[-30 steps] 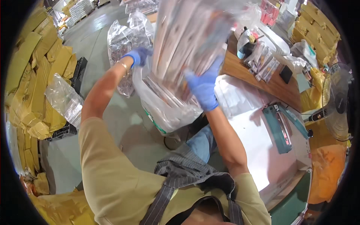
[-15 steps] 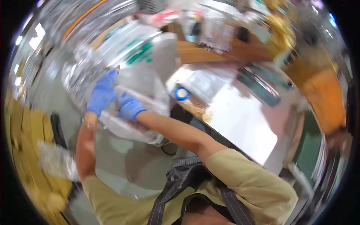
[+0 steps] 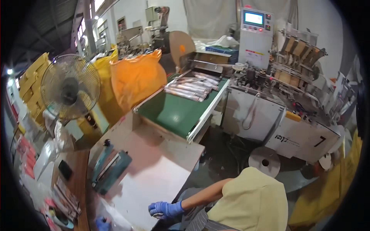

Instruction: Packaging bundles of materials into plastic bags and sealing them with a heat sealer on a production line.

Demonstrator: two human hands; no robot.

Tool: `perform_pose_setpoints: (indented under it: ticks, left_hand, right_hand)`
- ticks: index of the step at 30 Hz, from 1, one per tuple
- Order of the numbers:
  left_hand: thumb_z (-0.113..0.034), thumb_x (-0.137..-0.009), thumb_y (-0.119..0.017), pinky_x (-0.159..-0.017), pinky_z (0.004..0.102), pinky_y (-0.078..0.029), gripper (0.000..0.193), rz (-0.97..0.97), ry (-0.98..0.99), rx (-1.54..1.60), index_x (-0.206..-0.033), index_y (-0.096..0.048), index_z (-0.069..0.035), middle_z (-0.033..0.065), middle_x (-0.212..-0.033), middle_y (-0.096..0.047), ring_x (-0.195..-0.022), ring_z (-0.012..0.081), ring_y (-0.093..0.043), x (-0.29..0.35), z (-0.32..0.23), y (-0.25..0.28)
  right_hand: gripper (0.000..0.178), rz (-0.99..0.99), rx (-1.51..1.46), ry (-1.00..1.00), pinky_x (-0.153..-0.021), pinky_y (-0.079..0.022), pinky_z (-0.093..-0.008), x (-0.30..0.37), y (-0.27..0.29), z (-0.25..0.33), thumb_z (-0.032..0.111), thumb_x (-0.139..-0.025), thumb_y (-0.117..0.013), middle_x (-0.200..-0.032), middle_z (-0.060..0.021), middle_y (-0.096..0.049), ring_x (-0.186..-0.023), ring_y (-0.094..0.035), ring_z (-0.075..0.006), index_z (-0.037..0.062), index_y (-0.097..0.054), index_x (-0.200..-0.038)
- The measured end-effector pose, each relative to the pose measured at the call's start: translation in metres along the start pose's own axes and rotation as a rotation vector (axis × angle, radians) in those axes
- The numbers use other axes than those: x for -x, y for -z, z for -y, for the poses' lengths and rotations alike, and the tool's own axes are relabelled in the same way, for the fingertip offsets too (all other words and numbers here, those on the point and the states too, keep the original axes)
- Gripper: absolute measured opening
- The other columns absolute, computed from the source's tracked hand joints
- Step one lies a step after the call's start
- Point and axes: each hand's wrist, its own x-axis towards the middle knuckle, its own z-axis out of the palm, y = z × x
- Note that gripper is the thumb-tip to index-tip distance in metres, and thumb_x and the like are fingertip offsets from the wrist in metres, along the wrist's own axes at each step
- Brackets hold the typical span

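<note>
My right hand point(image 3: 165, 210), in a blue glove, is at the near edge of the white tabletop point(image 3: 150, 181). Its fingers are curled closed; a small whitish bit shows beneath them, too little to name. Only a scrap of my left hand point(image 3: 103, 224), also blue-gloved, appears at the lower edge beside clear plastic point(image 3: 115, 216); its fingers are not readable. Further up the tabletop rests a teal heat sealer point(image 3: 120, 169) with a long bar. Past the table, several thin printed packets point(image 3: 189, 90) lie in a pile on a green conveyor belt point(image 3: 169, 111).
An orange sack point(image 3: 137, 79) and a standing fan point(image 3: 69, 90) are left of the conveyor. At right stands a white machine point(image 3: 254, 111) with a lit screen point(image 3: 253, 18). A film roll point(image 3: 264, 162) lies by its base. A brown wooden board point(image 3: 81, 165) holds a dark phone-like object point(image 3: 65, 169).
My view has swung right toward the conveyor and machine. My right hand has left the large plastic bag and is at the table's edge. My left hand is now mostly out of view.
</note>
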Motion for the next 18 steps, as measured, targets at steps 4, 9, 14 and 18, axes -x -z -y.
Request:
perform_pose_setpoints:
  ticks: [4,9,14,18]
  left_hand:
    - [-0.033,-0.079,-0.057,-0.077,0.0395,-0.043,0.034,-0.2,-0.084,0.027,-0.095,-0.057,-0.003,0.0238,-0.099,-0.055,-0.09,0.034,-0.054,-0.017,0.002,-0.052]
    - [-0.035,-0.085,-0.049,-0.09,0.0458,-0.037,0.044,-0.101,0.064,-0.167,-0.12,-0.046,-0.009,0.0218,-0.123,-0.043,-0.107,0.0424,-0.042,-0.064,0.06,-0.102]
    - [-0.03,-0.08,-0.051,-0.097,0.0463,-0.025,0.042,-0.24,-0.121,-0.222,-0.117,-0.05,-0.009,0.0231,-0.128,-0.036,-0.116,0.0407,-0.032,-0.031,0.048,-0.099]
    - [-0.025,-0.076,-0.052,-0.103,0.0468,-0.015,0.041,-0.366,-0.144,-0.253,-0.114,-0.053,-0.009,0.0242,-0.132,-0.03,-0.123,0.0394,-0.023,0.048,-0.009,-0.08]
  right_hand:
    - [0.04,-0.114,-0.184,-0.459,-0.078,-0.041,-0.0389,-0.043,-0.01,-0.003,0.04,-0.08,-0.054,-0.092,-0.0155,-0.051,-0.089,-0.051,-0.032,0.0026,-0.05,-0.095]
    - [0.035,-0.065,-0.392,-0.363,-0.077,-0.041,-0.0378,-0.143,-0.056,-0.02,0.034,-0.08,-0.056,-0.09,-0.0179,-0.052,-0.085,-0.05,-0.0315,-0.0001,-0.051,-0.087]
    - [0.014,-0.349,-0.093,-0.221,-0.067,-0.04,-0.0428,-0.162,-0.074,-0.063,0.012,-0.073,-0.053,-0.083,-0.0193,-0.047,-0.076,-0.049,-0.0365,-0.001,-0.05,-0.074]
    - [0.014,-0.262,-0.109,-0.254,-0.065,-0.04,-0.0419,-0.155,-0.041,-0.036,0.012,-0.074,-0.053,-0.081,-0.0179,-0.047,-0.073,-0.049,-0.0358,-0.0007,-0.051,-0.069]
